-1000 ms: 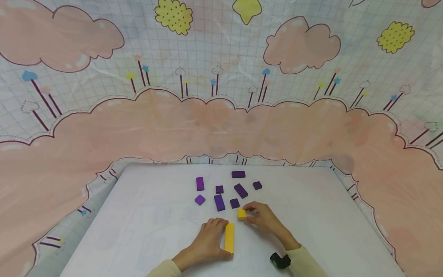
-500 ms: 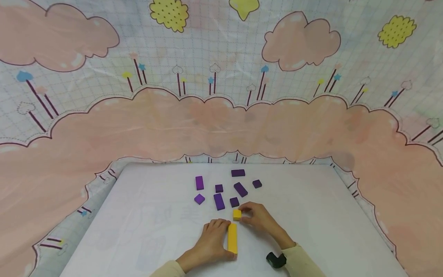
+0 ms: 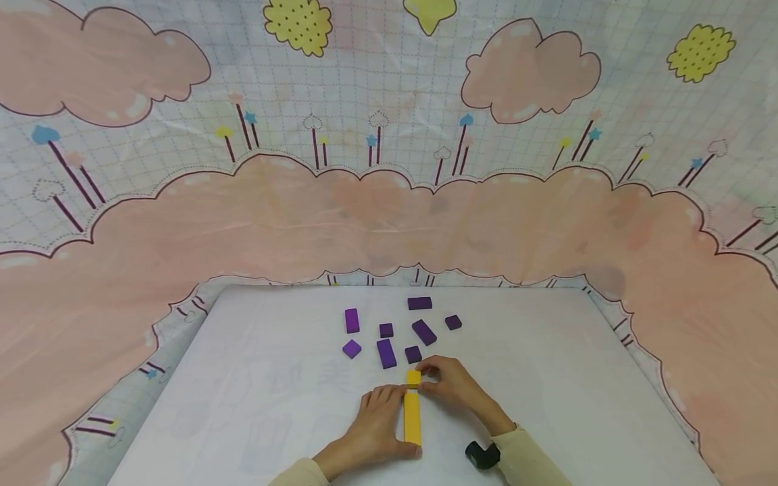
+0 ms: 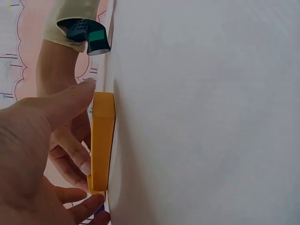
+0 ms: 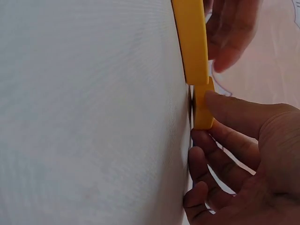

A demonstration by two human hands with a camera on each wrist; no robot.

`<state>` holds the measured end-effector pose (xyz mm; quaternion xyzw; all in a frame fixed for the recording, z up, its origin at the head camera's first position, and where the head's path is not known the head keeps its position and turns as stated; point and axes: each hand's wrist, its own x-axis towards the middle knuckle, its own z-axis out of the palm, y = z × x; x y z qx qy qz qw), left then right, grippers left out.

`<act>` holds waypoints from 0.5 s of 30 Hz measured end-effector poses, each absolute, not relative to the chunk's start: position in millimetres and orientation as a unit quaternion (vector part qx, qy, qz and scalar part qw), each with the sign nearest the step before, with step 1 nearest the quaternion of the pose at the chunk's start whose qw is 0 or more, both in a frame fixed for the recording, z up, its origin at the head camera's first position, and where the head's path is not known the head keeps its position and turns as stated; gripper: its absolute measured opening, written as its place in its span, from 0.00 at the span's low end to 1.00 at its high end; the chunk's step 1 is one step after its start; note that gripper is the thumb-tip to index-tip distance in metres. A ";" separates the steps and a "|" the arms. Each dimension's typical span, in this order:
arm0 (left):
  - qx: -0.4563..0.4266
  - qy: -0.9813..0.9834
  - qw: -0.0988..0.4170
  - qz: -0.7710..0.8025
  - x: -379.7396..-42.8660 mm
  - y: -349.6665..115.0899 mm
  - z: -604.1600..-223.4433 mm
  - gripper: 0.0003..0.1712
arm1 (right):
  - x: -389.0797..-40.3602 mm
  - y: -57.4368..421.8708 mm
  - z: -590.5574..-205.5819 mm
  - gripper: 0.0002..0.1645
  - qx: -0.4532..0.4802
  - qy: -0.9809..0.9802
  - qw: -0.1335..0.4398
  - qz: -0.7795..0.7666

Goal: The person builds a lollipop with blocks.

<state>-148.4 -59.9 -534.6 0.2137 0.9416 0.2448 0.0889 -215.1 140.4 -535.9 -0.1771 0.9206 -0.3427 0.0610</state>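
Observation:
A long yellow block (image 3: 412, 418) lies on the white table, pointing away from me. My left hand (image 3: 377, 424) holds it lengthwise, thumb at the near end and fingers by the far end. Just beyond that far end sits a small yellow block (image 3: 413, 378), in line with the long one. Thumb and fingers of my right hand (image 3: 454, 386) pinch this small block from its right side. In the right wrist view, the thumb presses against the small block (image 5: 202, 107), close to the end of the long block (image 5: 193, 42).
Several purple blocks lie scattered beyond the hands, including an oblong one (image 3: 385, 354) and a small one (image 3: 413, 354) near the right fingertips. A dark wrist device (image 3: 483, 455) sits by the right sleeve. A patterned cloth (image 3: 389, 223) hangs behind the table (image 3: 243, 378).
My right hand has moved the small yellow block left, over to the far end of the long one. My left hand has shifted the long block slightly right. The purple blocks stay put.

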 end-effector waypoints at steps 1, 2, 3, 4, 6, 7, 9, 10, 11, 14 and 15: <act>0.213 0.940 0.089 0.252 -148.2 -60.7 -534.4 0.60 | -215.7 140.5 -536.2 0.17 -0.178 0.921 0.062 -0.342; 0.213 0.938 0.089 0.259 -148.2 -61.6 -534.5 0.60 | -216.0 140.7 -536.3 0.17 -0.176 0.921 0.063 -0.342; 0.213 0.936 0.089 0.265 -148.3 -62.7 -534.1 0.60 | -216.2 140.9 -536.6 0.17 -0.176 0.921 0.064 -0.341; 0.212 0.933 0.090 0.275 -148.4 -64.0 -533.8 0.59 | -216.4 140.9 -536.7 0.17 -0.174 0.921 0.067 -0.342; 0.211 0.930 0.094 0.285 -148.9 -66.8 -532.4 0.56 | -216.6 141.4 -536.9 0.17 -0.174 0.920 0.071 -0.345; 0.213 0.929 0.093 0.288 -149.2 -68.4 -531.4 0.54 | -216.7 141.7 -537.0 0.17 -0.176 0.919 0.071 -0.345; 0.219 0.926 0.090 0.292 -150.3 -71.5 -530.1 0.51 | -216.5 142.4 -537.2 0.15 -0.181 0.917 0.069 -0.348; 0.223 0.927 0.087 0.290 -150.8 -72.9 -529.6 0.49 | -216.4 142.7 -537.0 0.14 -0.182 0.917 0.068 -0.350; 0.228 0.928 0.082 0.282 -151.3 -74.3 -529.2 0.47 | -216.3 143.0 -537.0 0.14 -0.183 0.916 0.065 -0.350; 0.244 0.932 0.071 0.259 -151.5 -77.5 -529.6 0.45 | -216.5 143.2 -537.2 0.12 -0.192 0.915 0.055 -0.351; 0.250 0.933 0.067 0.251 -151.1 -78.4 -530.5 0.45 | -216.6 143.0 -537.2 0.12 -0.194 0.915 0.052 -0.350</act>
